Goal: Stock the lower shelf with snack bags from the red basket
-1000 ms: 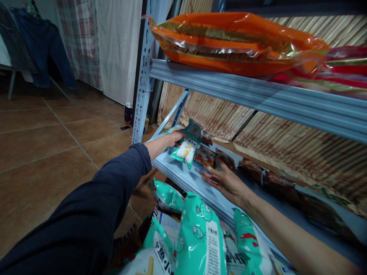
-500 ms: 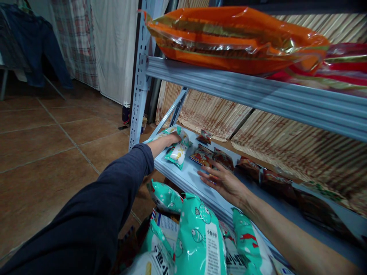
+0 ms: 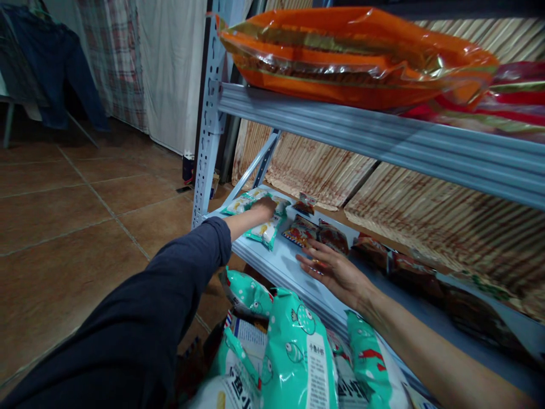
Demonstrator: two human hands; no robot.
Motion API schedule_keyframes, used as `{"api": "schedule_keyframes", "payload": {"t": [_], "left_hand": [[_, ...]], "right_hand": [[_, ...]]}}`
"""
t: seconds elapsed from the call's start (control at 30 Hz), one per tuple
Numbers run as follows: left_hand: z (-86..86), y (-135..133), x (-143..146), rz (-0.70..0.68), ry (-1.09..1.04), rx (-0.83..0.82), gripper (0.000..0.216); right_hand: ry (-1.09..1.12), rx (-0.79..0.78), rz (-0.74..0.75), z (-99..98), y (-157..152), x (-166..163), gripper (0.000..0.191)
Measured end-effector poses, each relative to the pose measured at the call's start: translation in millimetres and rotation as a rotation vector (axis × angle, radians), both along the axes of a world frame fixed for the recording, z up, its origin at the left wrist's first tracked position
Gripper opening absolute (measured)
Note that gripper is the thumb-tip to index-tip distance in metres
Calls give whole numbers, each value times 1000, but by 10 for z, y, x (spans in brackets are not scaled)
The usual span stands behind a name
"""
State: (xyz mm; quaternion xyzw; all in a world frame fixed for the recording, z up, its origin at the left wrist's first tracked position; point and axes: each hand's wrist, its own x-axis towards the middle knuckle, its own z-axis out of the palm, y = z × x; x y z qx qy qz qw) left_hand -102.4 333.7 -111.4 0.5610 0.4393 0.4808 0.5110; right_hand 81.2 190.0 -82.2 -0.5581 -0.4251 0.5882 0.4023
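Observation:
My left hand (image 3: 264, 209) rests among the green-and-white snack bags (image 3: 264, 232) at the left end of the lower shelf. Its fingers point away from me and are hidden, so I cannot see whether they grip a bag. Over the same shelf, my right hand (image 3: 327, 264) is open, its fingers apart and holding nothing. It hovers just in front of the dark red-brown snack bags (image 3: 301, 229). Close below me, several bigger-looking green snack bags with fish drawings (image 3: 293, 346) stand bunched together.
The blue-grey metal shelf post (image 3: 207, 125) rises at the left. Above my hands runs the upper shelf beam (image 3: 374, 130), carrying a large orange package (image 3: 357, 62). More dark packets (image 3: 415, 275) lie along the lower shelf at right. Tiled floor (image 3: 85, 250) extends to the left.
My left hand has shifted slightly right and away across the green-and-white bags, uncovering those at the left. My right hand has barely moved.

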Motion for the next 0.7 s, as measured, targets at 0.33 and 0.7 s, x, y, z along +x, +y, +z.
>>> {"api": "schedule_keyframes", "payload": {"t": [0.33,0.7], "left_hand": [[-170,-512,28,12,1094,388,63],[-372,-939,-28,138,1218,480,78]], "right_hand": [[4,-14,-19,15,5,-3,38],[23,-23,-18,6,28,40,32]]}}
